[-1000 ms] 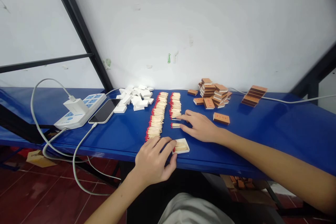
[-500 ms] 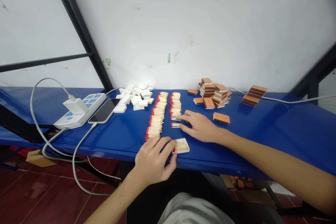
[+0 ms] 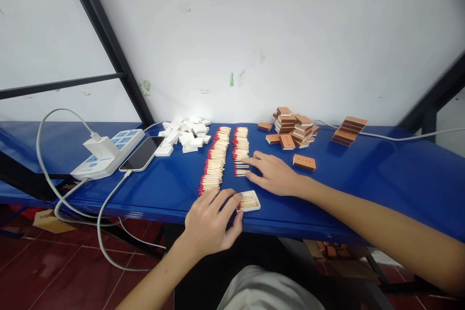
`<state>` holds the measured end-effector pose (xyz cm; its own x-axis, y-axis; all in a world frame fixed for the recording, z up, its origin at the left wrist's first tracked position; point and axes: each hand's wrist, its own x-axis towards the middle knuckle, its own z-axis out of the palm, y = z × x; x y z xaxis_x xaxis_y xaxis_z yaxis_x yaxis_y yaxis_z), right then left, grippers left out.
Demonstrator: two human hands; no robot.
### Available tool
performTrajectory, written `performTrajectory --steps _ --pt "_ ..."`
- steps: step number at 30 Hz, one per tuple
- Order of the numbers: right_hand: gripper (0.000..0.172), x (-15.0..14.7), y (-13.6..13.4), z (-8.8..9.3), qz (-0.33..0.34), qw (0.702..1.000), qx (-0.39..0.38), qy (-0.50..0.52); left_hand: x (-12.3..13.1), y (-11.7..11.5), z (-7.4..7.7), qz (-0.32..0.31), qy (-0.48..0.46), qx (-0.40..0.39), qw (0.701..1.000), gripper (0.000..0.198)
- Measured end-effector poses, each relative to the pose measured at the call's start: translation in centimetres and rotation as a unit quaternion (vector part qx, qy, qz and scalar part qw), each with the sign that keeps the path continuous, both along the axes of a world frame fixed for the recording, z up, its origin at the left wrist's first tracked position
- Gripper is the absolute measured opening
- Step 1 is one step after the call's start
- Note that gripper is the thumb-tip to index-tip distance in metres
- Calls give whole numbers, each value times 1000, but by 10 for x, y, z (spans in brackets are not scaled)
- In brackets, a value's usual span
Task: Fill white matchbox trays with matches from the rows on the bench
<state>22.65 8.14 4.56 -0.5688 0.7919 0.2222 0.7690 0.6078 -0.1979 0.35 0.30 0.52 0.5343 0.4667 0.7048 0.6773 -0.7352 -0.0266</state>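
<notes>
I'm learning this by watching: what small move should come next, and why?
Probably the right hand should slide the nearest thin, red-tipped wooden matches toward the shallow white rectangular tray: its fingertips are at their plain ends, and the left hand is at the tray, which holds similar matches.

Left hand (image 3: 211,220) partly hides the matchbox tray (image 3: 258,203).

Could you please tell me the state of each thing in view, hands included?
Left hand: fingers at the tray, thumb apart.
Right hand: thumb and forefinger apart, at the right match row.
Tray: open, partly filled with matches.
Left match row: heads leftward, closely packed.
Right match row: heads leftward, gaps at near end.
White trays: heaped.
Matchboxes: piled.
Phone: screen dark, cable attached.
Charger: plugged into power strip.
</notes>
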Motion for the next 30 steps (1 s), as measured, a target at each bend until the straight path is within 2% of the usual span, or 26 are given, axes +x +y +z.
performTrajectory --steps 7,12,30 --pt "33 -2 -2 3 -4 999 -22 37 1 -1 1 5 0 5 1000 26" --pt "38 -3 -2 3 8 1000 -13 9 0 -1 0 5 2 1 1000 26" --pt "34 -5 -5 5 48 999 3 -13 0 -1 -1 7 0 -3 1000 28"
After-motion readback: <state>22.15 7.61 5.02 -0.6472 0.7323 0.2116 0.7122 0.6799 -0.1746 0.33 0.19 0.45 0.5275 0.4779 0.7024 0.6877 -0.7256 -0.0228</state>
